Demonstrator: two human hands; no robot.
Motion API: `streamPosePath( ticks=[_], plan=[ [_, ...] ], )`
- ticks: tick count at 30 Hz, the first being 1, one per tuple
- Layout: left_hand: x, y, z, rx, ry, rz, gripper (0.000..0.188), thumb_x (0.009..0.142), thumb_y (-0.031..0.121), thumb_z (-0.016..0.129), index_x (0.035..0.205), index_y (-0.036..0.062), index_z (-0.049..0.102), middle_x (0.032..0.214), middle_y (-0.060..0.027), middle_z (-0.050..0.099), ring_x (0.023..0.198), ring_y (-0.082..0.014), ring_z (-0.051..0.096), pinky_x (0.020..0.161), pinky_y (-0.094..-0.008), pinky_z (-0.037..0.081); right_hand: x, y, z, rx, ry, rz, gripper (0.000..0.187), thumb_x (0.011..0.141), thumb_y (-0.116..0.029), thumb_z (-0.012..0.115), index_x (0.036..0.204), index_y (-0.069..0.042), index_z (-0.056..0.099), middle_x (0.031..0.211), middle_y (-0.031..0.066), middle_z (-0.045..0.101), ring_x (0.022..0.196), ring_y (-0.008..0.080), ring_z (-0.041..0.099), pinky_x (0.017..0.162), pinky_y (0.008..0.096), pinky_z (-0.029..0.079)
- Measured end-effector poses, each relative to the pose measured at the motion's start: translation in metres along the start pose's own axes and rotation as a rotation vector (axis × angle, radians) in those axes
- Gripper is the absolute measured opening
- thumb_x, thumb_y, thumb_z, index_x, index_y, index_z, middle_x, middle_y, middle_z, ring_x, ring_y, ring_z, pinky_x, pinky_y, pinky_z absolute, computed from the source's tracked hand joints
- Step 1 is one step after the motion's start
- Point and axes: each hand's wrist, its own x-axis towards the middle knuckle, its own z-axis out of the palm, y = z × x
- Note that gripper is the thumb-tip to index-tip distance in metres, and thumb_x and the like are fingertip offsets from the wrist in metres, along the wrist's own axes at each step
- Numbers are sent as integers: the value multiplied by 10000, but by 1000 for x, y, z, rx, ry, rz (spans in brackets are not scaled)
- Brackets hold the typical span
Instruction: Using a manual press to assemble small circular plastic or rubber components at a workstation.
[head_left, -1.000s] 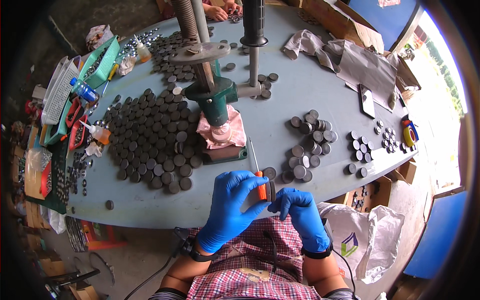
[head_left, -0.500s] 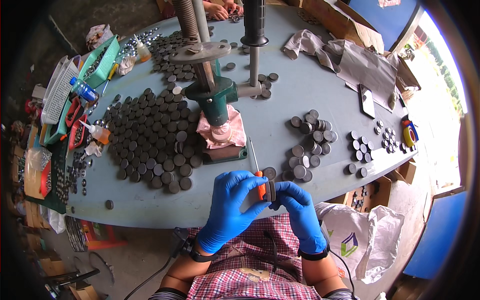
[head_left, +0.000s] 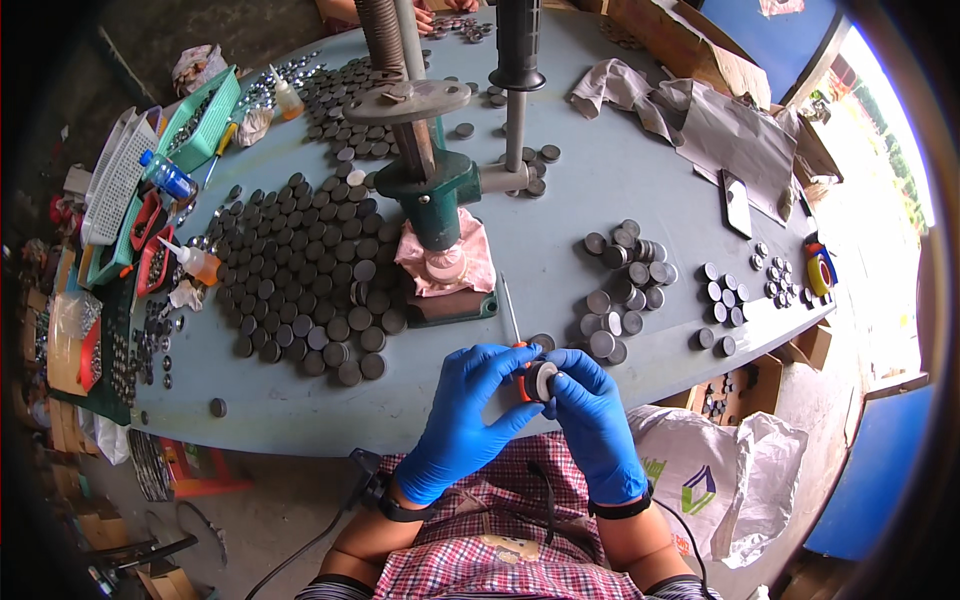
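Note:
Both hands wear blue gloves and meet at the table's near edge. My left hand (head_left: 463,420) is closed around a screwdriver (head_left: 512,312) with an orange handle, its thin shaft pointing away over the table. Against that handle sits a round black disc (head_left: 541,381), its pale grey face turned to the right. My right hand (head_left: 598,415) pinches the disc's right side with thumb and fingers. Just beyond the fingers lies another dark disc (head_left: 541,343), partly covered. The left fingertips may also touch the held disc; I cannot tell.
A green hand press (head_left: 436,215) stands mid-table over a pink cloth (head_left: 475,262). Many dark discs (head_left: 310,270) spread to its left, with smaller groups (head_left: 622,270) on the right. A phone (head_left: 735,203), grey cloth (head_left: 735,130) and baskets (head_left: 205,125) lie farther out. Another person's hands (head_left: 425,20) show at the far edge.
The held disc has turned from edge-on so that its pale face shows. My right thumb and fingers have shifted on it. The far person's hands have drawn back toward the top edge.

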Motion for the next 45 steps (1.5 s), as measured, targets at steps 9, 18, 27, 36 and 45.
streamPosePath(
  ticks=[9, 18, 27, 36, 45],
  plan=[
    [7, 1, 2, 134, 24, 93, 506, 709, 104, 818, 1182, 100, 638, 997, -52, 594, 920, -231, 543, 904, -372, 419, 0, 5, 6, -228, 106, -214, 201, 938, -119, 648, 1096, -2, 606, 979, 34, 658, 844, 90, 599, 783, 245, 491],
    [27, -86, -13, 101, 522, -122, 359, 796, 23, 733, 1134, 24, 613, 955, -64, 565, 834, -180, 531, 767, -311, 459, 27, -20, 19, -481, 88, -462, 324, 989, -100, 537, 1286, 28, 511, 1193, 80, 578, 1062, 140, 552, 976, 283, 418],
    [64, -127, -5, 407, 644, 86, 358, 691, 134, 831, 974, 35, 634, 861, -96, 585, 794, -286, 564, 698, -414, 458, 140, -145, 104, -575, -116, -1006, 596, 1048, -448, 362, 1397, 28, 443, 1342, 157, 558, 1218, 232, 541, 1080, 371, 369],
    [75, -133, -6, 253, 684, 62, 337, 711, 171, 806, 961, 46, 617, 888, -128, 607, 792, -330, 610, 683, -413, 487, 125, -179, 131, -271, -194, -654, 900, 932, -745, 210, 1170, 64, 524, 959, 226, 628, 849, 350, 594, 809, 442, 478],
    [76, -134, -2, 264, 714, 61, 328, 726, 168, 788, 965, 54, 595, 909, -128, 600, 853, -346, 599, 722, -439, 476, 108, -150, 107, -362, -713, -687, 625, 931, -667, 252, 661, -110, 340, 577, 67, 338, 525, 210, 300, 548, 361, 277]
  ],
)
